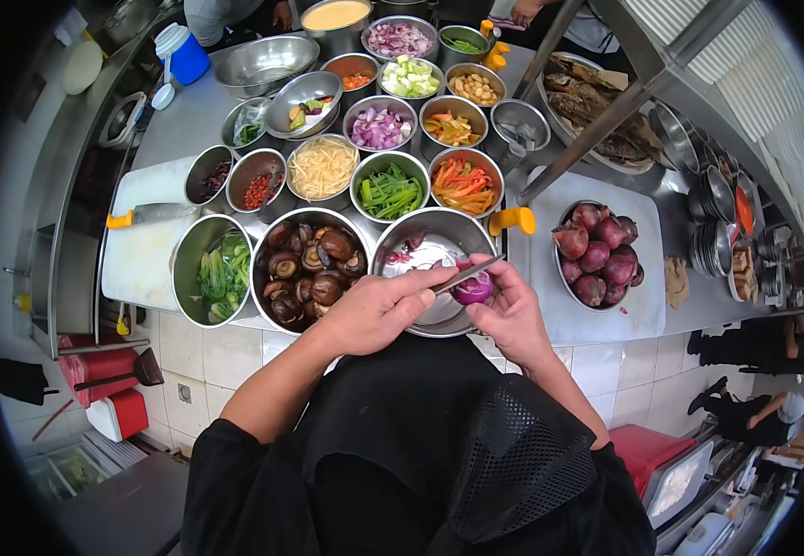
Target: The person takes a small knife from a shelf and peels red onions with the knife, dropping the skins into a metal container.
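My left hand (374, 309) is closed around a small knife (462, 277), whose blade points right and lies against a purple onion (474, 288). The fingers of my right hand (516, 320) grip that onion from its right side. Both hands are over a steel bowl (402, 236) with a few bits of onion skin (413, 243) inside. To the right, a bowl of whole red onions (596, 256) rests on a white cutting board (638, 310). On the left, next to the steel bowl, stands a pot of dark mushrooms (314, 264).
Behind are containers of green peppers (390, 192), orange pepper strips (465, 183) and chopped onion (381, 128). A large knife (157, 214) lies on the left cutting board (133, 264). A metal post (587, 139) rises at right, near a tray of fish (596, 107). Other people stand beyond the table.
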### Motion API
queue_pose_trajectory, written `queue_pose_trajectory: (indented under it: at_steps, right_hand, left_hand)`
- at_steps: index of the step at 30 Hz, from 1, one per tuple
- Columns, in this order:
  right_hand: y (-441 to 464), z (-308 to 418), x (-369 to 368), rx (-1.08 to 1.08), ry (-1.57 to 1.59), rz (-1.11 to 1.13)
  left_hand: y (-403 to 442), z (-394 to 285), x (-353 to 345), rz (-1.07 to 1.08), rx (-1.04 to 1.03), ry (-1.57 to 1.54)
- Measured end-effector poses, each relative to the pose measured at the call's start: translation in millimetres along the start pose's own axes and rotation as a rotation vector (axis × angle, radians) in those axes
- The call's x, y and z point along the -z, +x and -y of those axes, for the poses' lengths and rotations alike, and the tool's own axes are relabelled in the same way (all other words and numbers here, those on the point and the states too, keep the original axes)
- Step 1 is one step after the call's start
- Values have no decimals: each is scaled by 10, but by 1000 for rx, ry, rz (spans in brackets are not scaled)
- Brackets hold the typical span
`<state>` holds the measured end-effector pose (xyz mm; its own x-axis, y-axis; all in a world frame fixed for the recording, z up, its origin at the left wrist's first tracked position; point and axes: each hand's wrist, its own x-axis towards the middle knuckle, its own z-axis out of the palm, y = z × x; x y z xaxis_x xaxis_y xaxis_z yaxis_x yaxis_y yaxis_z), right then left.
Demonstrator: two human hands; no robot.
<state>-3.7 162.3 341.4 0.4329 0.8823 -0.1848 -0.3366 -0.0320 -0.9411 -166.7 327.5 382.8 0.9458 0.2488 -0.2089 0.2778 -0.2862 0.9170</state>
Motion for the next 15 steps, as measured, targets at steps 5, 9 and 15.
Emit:
queue_pose_trajectory:
  at_steps: [5,9,15]
  right_hand:
    - [13,36,2,-12,-148,16]
    - [6,-10,17,50,-152,-11]
    - [-13,30,-12,66,-154,0]
  left_hand:
    - [10,-71,-89,-4,-84,272]
    - [72,131,-120,-78,-260,314]
    - [16,15,-38,16,-38,30]
